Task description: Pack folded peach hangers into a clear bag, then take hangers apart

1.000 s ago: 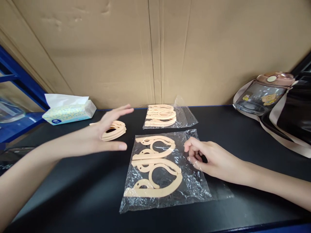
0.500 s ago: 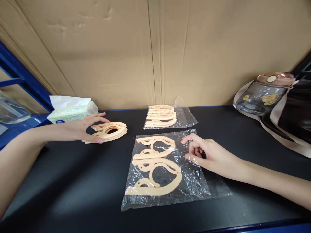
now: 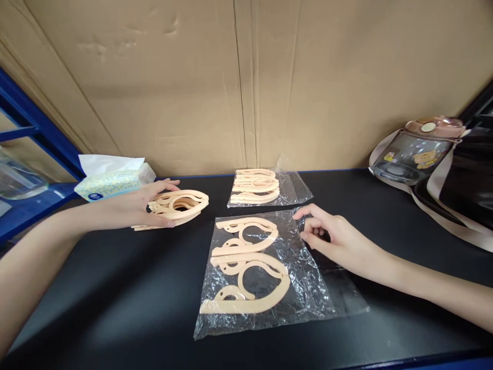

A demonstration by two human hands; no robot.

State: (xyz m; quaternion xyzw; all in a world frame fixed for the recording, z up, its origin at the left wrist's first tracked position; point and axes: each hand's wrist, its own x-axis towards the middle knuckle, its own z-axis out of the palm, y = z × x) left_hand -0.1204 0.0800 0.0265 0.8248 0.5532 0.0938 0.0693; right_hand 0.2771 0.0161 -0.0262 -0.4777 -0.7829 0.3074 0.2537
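My left hand [image 3: 150, 205] is closed around the top of a stack of beige folding hangers [image 3: 198, 198], thumb on the near side and fingers on the far side. The top hanger is shifted right and slightly raised over those beneath. My right hand [image 3: 327, 231] holds nothing; its index finger and thumb are apart while the other fingers curl in. It is over the right side of a clear plastic bag [image 3: 308, 288]. Two folded hangers [image 3: 265, 306] lie flat inside that bag, side by side. Whether my right fingertips touch the plastic I cannot tell.
Behind the near bag lies another clear bag [image 3: 295, 187] with several hangers. A tissue pack [image 3: 115, 180] stands at the back left. On the right are a strapped drinking bottle [image 3: 416, 151] and a dark bag [image 3: 475, 190]. Cardboard [image 3: 173, 92] lines the back of the black table [image 3: 127, 308].
My left hand has moved slightly right, sliding the top hanger right and up off the stack's alignment. My right hand has shifted slightly right, its shape nearly the same.
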